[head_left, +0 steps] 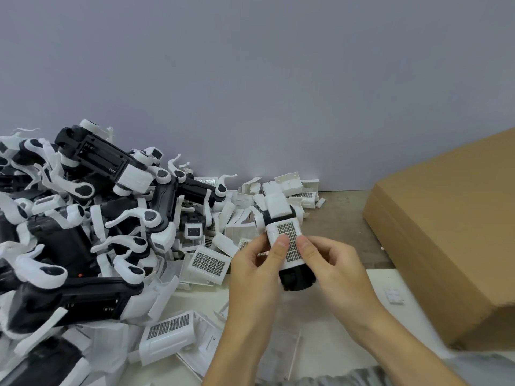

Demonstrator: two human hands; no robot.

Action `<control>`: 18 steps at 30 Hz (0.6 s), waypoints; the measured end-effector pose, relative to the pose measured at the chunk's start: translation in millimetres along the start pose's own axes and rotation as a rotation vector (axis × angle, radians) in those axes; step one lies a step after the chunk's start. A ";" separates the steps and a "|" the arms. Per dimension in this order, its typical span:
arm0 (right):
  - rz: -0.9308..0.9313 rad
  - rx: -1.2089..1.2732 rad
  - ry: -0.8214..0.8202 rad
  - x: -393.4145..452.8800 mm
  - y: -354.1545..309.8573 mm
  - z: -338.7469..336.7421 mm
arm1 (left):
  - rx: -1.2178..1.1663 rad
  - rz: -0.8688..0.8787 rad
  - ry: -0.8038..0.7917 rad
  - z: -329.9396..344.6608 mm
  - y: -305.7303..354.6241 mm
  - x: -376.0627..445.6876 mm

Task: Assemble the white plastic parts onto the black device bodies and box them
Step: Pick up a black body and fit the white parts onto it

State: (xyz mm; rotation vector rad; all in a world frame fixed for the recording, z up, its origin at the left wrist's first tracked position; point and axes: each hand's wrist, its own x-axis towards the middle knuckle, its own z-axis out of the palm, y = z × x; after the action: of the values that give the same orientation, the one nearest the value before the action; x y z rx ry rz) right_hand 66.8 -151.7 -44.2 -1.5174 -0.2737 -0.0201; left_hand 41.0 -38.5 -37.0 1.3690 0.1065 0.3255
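I hold one black device body [296, 280] upright over the table, with a white grid-patterned cover [288, 235] on its top face. My left hand [256, 274] grips it from the left, thumb pressing on the grid. My right hand [334, 271] grips it from the right, thumb also on the cover. A heap of black bodies with white limbs [83, 218] fills the left. Loose white grid covers [207, 264] lie between the heap and my hands.
A large cardboard box [446, 232] stands at the right, its flap side toward me. A small white piece [394, 296] lies on the table beside it. More white shells [289, 185] sit against the grey wall behind my hands.
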 end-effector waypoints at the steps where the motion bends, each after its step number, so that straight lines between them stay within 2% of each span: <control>1: -0.001 -0.008 0.012 0.0 0.0 -0.3 | 0.042 0.020 0.000 -0.6 -1.2 0.4; 7: -0.016 -0.078 0.014 1.6 -0.4 -2.4 | 0.237 0.147 0.056 -1.7 -2.2 -0.2; 13: -0.025 -0.017 0.041 -0.4 -0.4 0.8 | 0.086 0.064 0.001 -1.8 0.8 -1.2; 18: -0.029 0.013 0.089 0.7 0.1 -1.8 | 0.185 0.078 -0.059 -0.2 -0.2 -1.4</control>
State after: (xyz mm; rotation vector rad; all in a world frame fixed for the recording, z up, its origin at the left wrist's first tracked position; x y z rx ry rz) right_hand 67.8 -153.4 -44.2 -1.4953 -0.2237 -0.1086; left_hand 39.6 -38.8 -37.4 1.5675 0.0349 0.3466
